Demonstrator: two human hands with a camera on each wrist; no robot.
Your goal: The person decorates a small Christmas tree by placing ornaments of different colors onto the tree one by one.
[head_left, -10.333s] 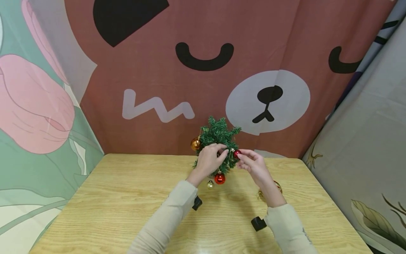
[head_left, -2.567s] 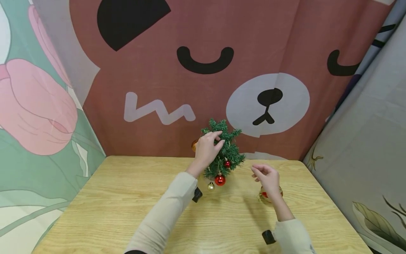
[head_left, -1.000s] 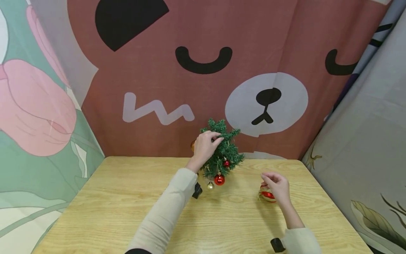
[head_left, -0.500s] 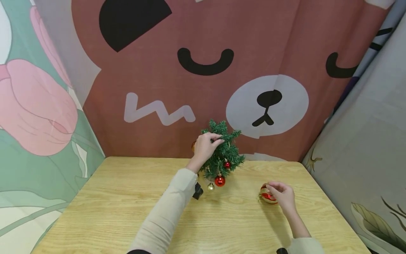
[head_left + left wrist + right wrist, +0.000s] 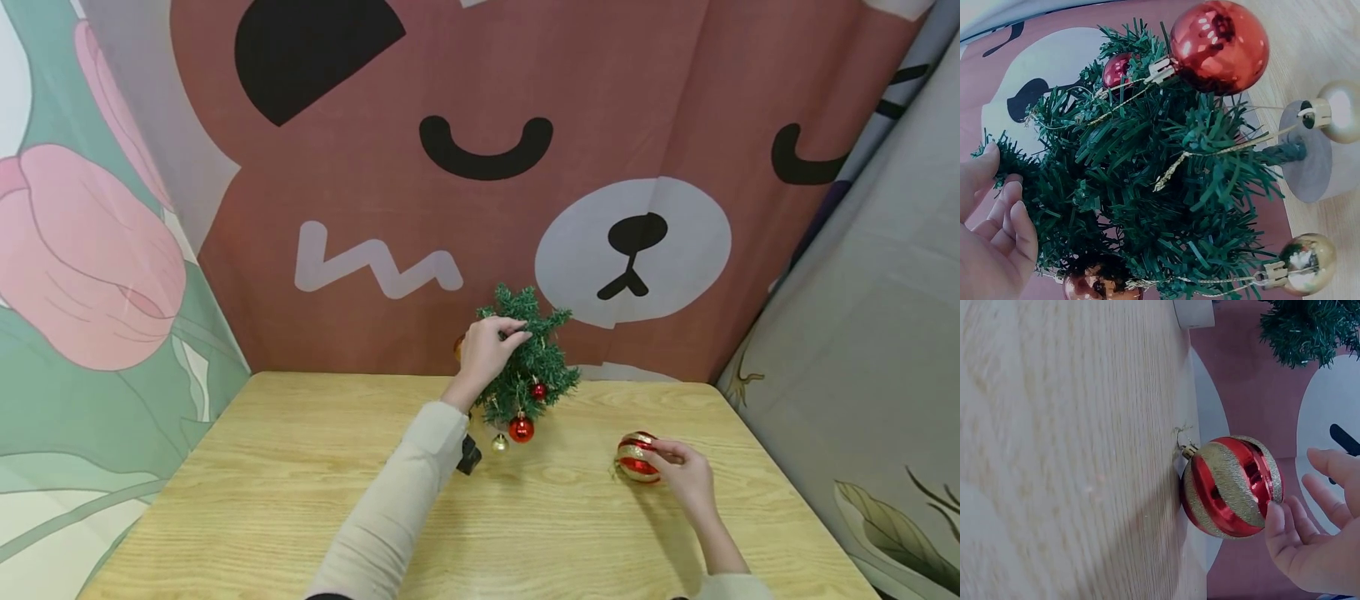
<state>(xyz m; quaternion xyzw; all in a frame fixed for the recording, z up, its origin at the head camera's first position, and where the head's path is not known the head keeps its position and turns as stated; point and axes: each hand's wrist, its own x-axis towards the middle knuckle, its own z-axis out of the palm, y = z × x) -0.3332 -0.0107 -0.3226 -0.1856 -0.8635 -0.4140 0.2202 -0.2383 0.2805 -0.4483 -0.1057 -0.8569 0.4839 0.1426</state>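
A small green Christmas tree (image 5: 536, 362) stands at the back of the table. My left hand (image 5: 483, 350) pinches a branch tip near its top; thumb and fingers come round the greenery (image 5: 1007, 165) in the left wrist view. On the tree hang a red ball (image 5: 521, 429), a smaller dark red ball (image 5: 538, 391), a pale gold ball (image 5: 500, 443) and a copper ball (image 5: 1100, 281). At the right lies a large red-and-gold striped bauble (image 5: 636, 457) on its side. My right hand (image 5: 1322, 531) is at that bauble, fingers loosely spread and fingertips against its side.
The wooden table (image 5: 300, 500) runs back to a brown bear-print curtain (image 5: 360, 192). A grey curtain (image 5: 885, 333) borders the right side. A round grey base (image 5: 1307, 156) carries the tree. A black wrist device (image 5: 469, 456) sits under the left forearm.
My right hand has left the dark red ball, which now hangs on the tree, and moved right and toward me to the striped bauble. My left hand went slightly higher, then stayed at the branch.
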